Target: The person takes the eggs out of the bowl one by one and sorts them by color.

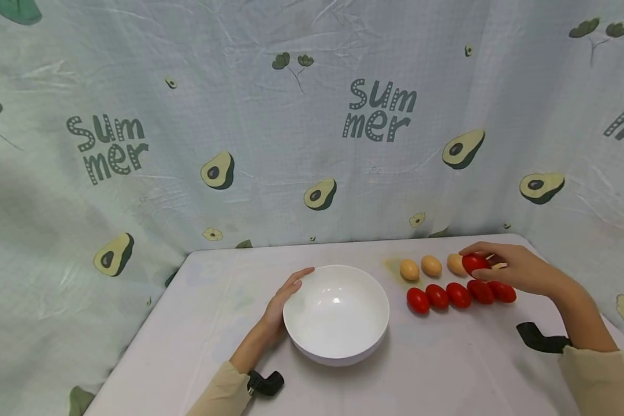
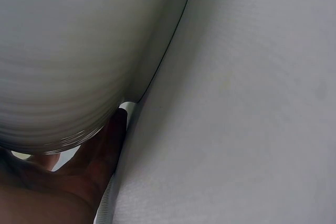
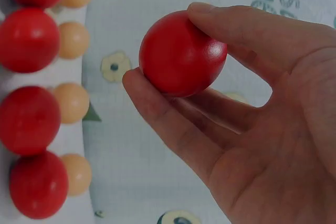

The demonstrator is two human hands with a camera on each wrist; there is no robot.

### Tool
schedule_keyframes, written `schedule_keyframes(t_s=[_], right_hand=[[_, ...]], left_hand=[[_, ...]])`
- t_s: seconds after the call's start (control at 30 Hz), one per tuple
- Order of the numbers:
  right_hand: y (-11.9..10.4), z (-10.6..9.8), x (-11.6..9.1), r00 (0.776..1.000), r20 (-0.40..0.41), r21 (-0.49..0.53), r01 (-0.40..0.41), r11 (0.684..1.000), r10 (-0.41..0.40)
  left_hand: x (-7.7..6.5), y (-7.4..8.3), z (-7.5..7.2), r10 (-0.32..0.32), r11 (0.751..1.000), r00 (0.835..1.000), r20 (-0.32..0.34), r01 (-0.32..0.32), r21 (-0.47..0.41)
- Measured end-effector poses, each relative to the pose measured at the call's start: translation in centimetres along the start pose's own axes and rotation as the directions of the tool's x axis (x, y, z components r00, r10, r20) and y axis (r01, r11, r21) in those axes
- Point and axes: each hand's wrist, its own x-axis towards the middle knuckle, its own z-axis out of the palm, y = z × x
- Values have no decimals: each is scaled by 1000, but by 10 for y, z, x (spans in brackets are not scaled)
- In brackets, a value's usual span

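Note:
A white bowl (image 1: 337, 312) stands upright on the table, and my left hand (image 1: 275, 309) rests against its left outer side. In the left wrist view, fingers of that hand (image 2: 100, 171) touch the curved wall low down; the rest are partly hidden behind the bowl. To the right, my right hand (image 1: 525, 267) pinches a red egg (image 3: 178, 56) between thumb and fingertips, raised above the table. Beneath and in front of it lies a row of several red eggs (image 1: 438, 296). Behind that row sit tan eggs (image 1: 431, 266), some partly covered by the right hand.
The table (image 1: 208, 323) has a pale cover, and its far edge meets a hanging cloth (image 1: 270, 127) printed with avocados and lettering. Dark straps with small mounts (image 1: 543, 340) sit at both wrists. Table surface lies between the bowl and the eggs.

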Motion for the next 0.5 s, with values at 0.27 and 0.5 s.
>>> schedule_keyframes(t_s=[0.27, 0.5], right_hand=[[33, -8, -5, 997, -14, 5, -70, 998, 70], [61, -16, -18, 987, -8, 27, -163, 986, 163]], left_hand=[[-1, 2, 0, 5, 1000, 1000, -4, -5, -2], [0, 0, 1, 6, 1000, 1000, 2, -6, 9]])
